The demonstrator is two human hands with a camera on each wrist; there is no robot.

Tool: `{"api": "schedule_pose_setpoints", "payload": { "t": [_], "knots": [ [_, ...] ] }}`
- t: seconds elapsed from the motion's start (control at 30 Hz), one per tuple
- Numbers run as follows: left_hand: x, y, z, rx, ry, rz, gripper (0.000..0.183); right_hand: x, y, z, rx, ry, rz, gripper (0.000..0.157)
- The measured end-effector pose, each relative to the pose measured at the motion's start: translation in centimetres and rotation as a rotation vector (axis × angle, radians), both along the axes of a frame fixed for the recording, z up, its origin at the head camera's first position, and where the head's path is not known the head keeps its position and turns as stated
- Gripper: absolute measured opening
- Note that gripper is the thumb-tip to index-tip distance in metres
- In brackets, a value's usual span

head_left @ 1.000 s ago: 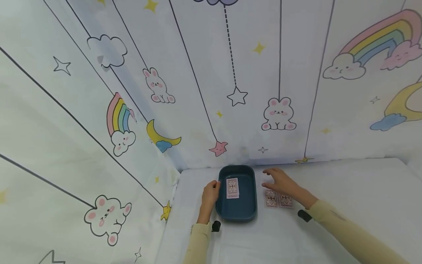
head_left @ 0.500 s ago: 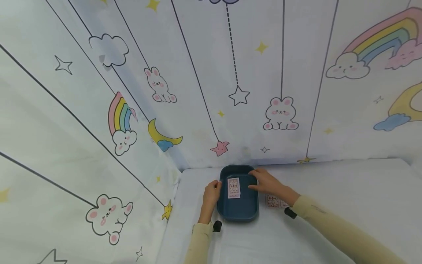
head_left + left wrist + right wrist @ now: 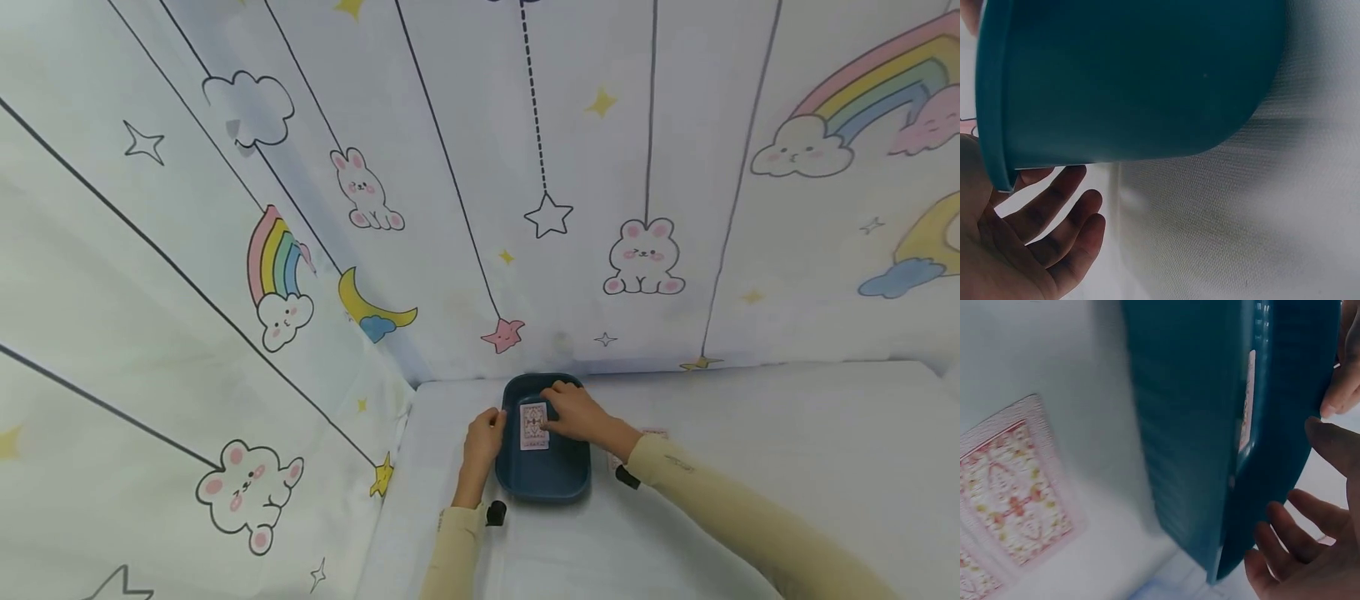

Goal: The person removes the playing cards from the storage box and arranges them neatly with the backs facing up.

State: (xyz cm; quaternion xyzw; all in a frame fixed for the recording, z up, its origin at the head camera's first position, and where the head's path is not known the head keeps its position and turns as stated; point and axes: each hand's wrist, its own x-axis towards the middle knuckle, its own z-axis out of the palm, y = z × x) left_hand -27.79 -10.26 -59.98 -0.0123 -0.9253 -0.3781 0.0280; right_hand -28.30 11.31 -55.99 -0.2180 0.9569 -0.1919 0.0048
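Observation:
A dark teal tray (image 3: 543, 482) with raised walls stands on the white-covered table. Playing cards (image 3: 534, 427) with a red-patterned back lie face down inside it. My left hand (image 3: 483, 446) holds the tray's left rim; in the left wrist view its fingers (image 3: 1079, 234) lie along the outer wall (image 3: 1129, 81). Over the tray's right half is my right hand (image 3: 581, 412), its thumb tip at the right edge of the cards. Its fingers (image 3: 1285, 531) are spread and loosely bent, with nothing between them in the right wrist view.
Two more piles of face-down cards lie right of the tray, partly hidden by the right forearm in the head view; the nearer pile (image 3: 1016, 497) shows layered edges in the right wrist view. A cloth wall (image 3: 450, 250) with cartoon prints rises behind the table.
My right hand has moved left from above the cards on the table, across the tray's right rim, to beside the cards inside. The left hand keeps its hold on the rim.

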Motion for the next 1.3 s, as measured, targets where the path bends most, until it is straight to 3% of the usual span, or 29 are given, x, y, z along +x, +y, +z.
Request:
{"api": "schedule_pose_setpoints", "payload": {
  "t": [0.3, 0.67, 1.13, 1.3],
  "knots": [
    [-0.1, 0.2, -0.3, 0.003, -0.001, 0.012, 0.035, -2.0, -2.5, -0.3, 0.072, -0.129, -0.005, 0.059],
    [0.0, 0.1, 0.3, -0.002, 0.035, -0.009, 0.034, -3.2, -4.1, -0.4, 0.212, -0.315, -0.032, 0.077],
    [-0.4, 0.0, 0.2, -0.018, 0.016, 0.016, 0.033, -3.6, -4.2, -1.7, 0.242, -0.293, -0.044, 0.078],
    [-0.5, -0.1, -0.1, -0.024, 0.015, 0.018, 0.033, -3.6, -4.4, -1.5, 0.227, -0.292, -0.071, 0.088]
  ]
}}
